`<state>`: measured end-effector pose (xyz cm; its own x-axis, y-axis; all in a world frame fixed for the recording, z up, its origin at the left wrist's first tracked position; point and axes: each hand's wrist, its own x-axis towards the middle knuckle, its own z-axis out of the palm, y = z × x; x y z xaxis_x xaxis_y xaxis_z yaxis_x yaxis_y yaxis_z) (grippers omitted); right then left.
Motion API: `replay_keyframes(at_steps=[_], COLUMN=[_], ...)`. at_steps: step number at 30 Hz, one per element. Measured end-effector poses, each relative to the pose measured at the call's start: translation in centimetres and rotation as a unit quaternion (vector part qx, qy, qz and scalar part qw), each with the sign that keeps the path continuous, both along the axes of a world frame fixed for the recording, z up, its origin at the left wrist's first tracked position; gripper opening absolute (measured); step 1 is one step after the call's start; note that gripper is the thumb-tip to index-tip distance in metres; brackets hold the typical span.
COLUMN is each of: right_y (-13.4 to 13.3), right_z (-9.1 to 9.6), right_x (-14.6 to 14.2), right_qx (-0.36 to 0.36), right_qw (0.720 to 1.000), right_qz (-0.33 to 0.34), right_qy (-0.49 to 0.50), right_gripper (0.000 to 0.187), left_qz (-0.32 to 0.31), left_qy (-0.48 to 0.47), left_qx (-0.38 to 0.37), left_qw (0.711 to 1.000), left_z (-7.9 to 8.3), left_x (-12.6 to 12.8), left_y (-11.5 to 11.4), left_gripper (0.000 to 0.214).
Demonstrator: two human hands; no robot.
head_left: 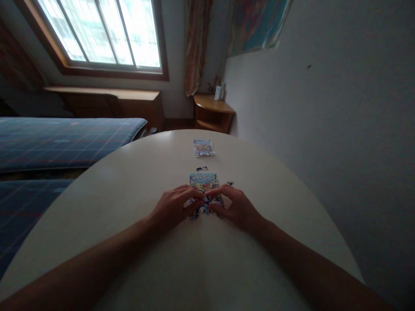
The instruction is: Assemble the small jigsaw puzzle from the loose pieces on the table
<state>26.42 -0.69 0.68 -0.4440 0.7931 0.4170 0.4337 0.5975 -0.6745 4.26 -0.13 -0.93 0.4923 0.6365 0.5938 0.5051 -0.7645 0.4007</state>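
Note:
A small, colourful jigsaw puzzle (203,180) lies on the white round table, its upper part put together and its lower edge ragged. Over its lower half, my left hand (180,202) and my right hand (235,206) meet from either side, with thumb and forefinger of each bent into a pinch. Between the fingertips is a small blue-and-white puzzle piece (206,199); its outline is partly hidden by the fingers. Loose puzzle pieces (201,168) lie just beyond the puzzle, and a few more pieces (230,183) sit beside my right hand.
A printed packet or picture sheet (203,147) lies farther back on the table (136,181). To the left stands a bed with a blue plaid mattress (71,140). A wall (324,129) runs along the right, and a wooden corner shelf (212,106) stands behind the table.

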Motion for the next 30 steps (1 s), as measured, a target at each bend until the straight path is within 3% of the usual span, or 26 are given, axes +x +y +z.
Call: replay_keyframes(at_steps=[8, 21, 30], right_y=[0.13, 0.05, 0.11], right_z=[-0.34, 0.18, -0.13], right_x=[0.16, 0.0, 0.0], right_qx=[-0.004, 0.025, 0.038], right_qw=[1.0, 0.999, 0.999], right_qz=[-0.021, 0.022, 0.011], right_qy=[0.0, -0.021, -0.02], right_gripper=[0.022, 0.027, 0.022], left_qz=[-0.015, -0.017, -0.034], left_qy=[-0.007, -0.002, -0.005], left_qx=[-0.003, 0.003, 0.002], left_qw=[1.0, 1.0, 0.999], left_z=[0.3, -0.11, 0.02], left_x=[0.03, -0.03, -0.11], left_y=[-0.19, -0.04, -0.11], left_gripper=[0.006, 0.007, 0.008])
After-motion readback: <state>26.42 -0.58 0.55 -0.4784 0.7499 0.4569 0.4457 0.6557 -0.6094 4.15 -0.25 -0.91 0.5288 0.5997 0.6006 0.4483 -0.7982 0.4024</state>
